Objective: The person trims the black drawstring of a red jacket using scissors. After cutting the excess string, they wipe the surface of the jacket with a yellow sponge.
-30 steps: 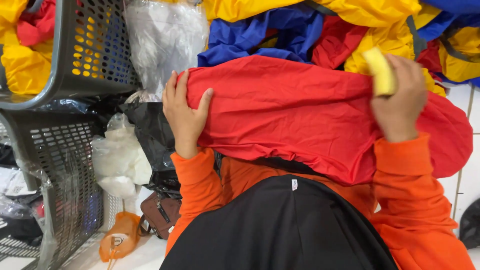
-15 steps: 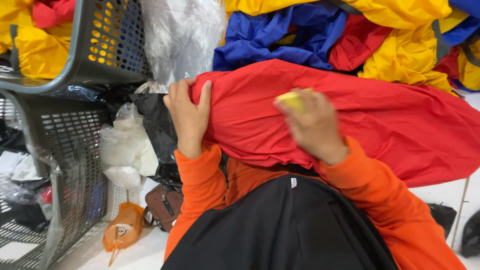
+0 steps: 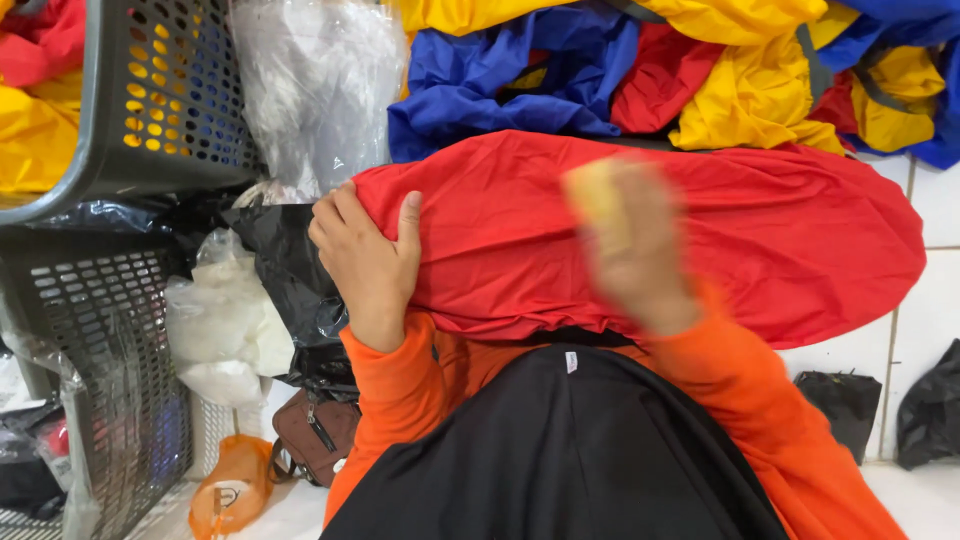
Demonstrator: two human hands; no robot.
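Red cloth, a broad smooth sheet of thin fabric, lies stretched across the person's lap, just beyond the black garment that fills the near middle of the view and the orange sleeves on either side of it. At the cloth's left end the left hand clamps the edge, its fingers curled over the far side and the thumb pressed flat on top, so the fabric bunches slightly under the grip. The right hand rests over the middle of the cloth and is heavily blurred; it holds a small pale yellow block against the fabric, with the fingers wrapped about it, though how tightly cannot be told through the blur. Near the person's left side, low on the white tiled floor, sit a small brown bag and an orange plastic pouch, with a dark grey perforated crate beside them. Above that come crumpled white plastic bags and a black plastic bag touching the cloth's left end. Farther off, a second grey basket holds yellow and red fabric, a clear plastic bag hangs just beside it, and a heap of blue, yellow and red garments lies beyond the cloth's far edge.
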